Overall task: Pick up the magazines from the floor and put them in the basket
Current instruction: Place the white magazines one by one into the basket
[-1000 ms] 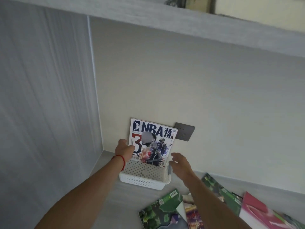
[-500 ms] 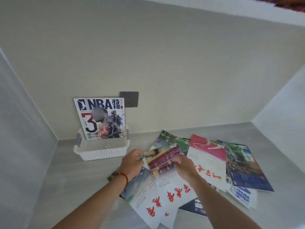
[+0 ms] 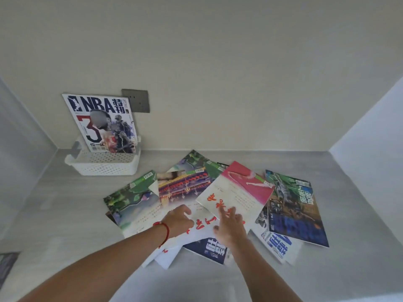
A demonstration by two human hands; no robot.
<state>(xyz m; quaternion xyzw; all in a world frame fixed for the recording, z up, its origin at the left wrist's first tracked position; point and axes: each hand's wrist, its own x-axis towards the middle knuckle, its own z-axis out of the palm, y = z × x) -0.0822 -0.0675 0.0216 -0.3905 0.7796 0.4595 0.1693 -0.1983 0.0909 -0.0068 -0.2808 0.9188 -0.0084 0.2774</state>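
Note:
A white perforated basket (image 3: 104,165) stands by the back wall at the left, with an NBA magazine (image 3: 102,123) upright in it, leaning on the wall. Several magazines lie fanned out on the grey floor: a green-cover one (image 3: 133,197), a red-lantern one (image 3: 183,186), a pink-and-white one (image 3: 237,192), and blue ones (image 3: 294,210) at the right. My left hand (image 3: 178,221), fingers curled, lies on the white lower part of the lantern magazine. My right hand (image 3: 231,227) reaches with straight, blurred fingers onto the lower edge of the pink-and-white magazine.
A grey wall socket (image 3: 135,100) sits behind the NBA magazine. Walls close the corner at the left and right. Bare floor (image 3: 65,210) lies between the basket and the pile. A dark mat edge (image 3: 7,264) shows at the far left.
Both hands left the basket, where the NBA magazine now stands alone, and came down onto the floor pile. Since half a second ago my right hand has shifted from the lantern magazine toward the pink-and-white one.

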